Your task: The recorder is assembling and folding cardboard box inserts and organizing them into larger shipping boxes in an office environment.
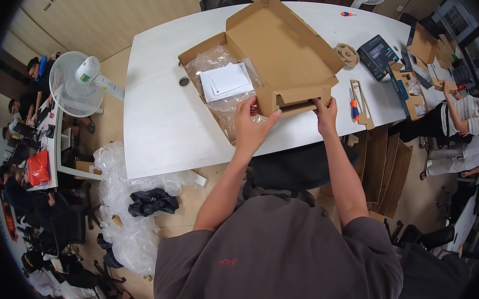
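- Two bare hands hold a tan folded cardboard insert between them, over the near edge of the white table.
- The left hand grips the insert's left end, its thumb stretched along the near edge and its fingers curled up beside the end.
- The right hand grips the right near corner, its fingers bent round the cardboard.
- The insert's dark slot faces the person and lies between the two thumbs; whether the insert is joined to the box behind it, I cannot tell.
- Directly beyond the hands stands an open cardboard mailer box, its lid spread to the far right.
- Left of the insert, beyond the left hand, the box's tray holds a clear plastic bag with white paper sheets on top.
- Right of the right hand, apart from it, lie a flat cardboard frame and an orange-and-blue handled tool.
- Farther off on that side sit a brown ring-shaped piece and a dark printed box.
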`<state>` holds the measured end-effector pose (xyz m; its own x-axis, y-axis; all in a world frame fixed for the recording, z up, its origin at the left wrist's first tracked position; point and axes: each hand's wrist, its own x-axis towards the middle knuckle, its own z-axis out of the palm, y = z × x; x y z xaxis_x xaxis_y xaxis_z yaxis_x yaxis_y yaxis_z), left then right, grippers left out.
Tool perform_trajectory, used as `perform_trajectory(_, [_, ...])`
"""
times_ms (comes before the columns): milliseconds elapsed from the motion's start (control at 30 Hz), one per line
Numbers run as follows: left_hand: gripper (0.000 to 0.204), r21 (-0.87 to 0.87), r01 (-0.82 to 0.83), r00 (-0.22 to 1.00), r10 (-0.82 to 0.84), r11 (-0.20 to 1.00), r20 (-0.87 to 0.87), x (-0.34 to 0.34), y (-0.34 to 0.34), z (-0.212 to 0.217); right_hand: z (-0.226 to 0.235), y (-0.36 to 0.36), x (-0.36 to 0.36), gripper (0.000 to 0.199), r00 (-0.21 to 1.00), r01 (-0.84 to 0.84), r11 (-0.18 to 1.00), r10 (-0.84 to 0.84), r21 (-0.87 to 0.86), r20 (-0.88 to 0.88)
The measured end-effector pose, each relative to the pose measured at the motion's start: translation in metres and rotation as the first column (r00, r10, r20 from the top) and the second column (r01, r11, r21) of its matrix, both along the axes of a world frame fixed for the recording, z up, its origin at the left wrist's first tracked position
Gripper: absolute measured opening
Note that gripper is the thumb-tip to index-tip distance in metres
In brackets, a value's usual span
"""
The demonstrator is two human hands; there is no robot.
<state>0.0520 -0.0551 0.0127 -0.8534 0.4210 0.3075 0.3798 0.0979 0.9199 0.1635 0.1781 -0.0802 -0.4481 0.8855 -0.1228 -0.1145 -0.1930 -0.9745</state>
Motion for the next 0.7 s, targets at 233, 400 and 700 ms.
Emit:
perform_trajectory(233, [0.069,-0.019,0.168,0.983,-0.166,0.986,0.076,0.002,0.001,0.005,-0.008,0.007,0.015,0.052,0.986,0.057,0.997,-0.049,0.051,-0.158])
perform_trajectory(400, [0.072,0.002,0.189,0.979,-0.188,0.982,0.077,0.005,0.000,0.004,0.001,0.005,0.018,0.052,0.970,0.054,0.998,-0.047,0.021,-0.240])
perform_trajectory(700, [0.072,-0.100,0.238,0.968,-0.227,0.966,0.103,0.007,-0.002,0.010,0.001,0.010,0.022,0.056,0.954,0.015,1.000,-0.012,0.008,-0.301])
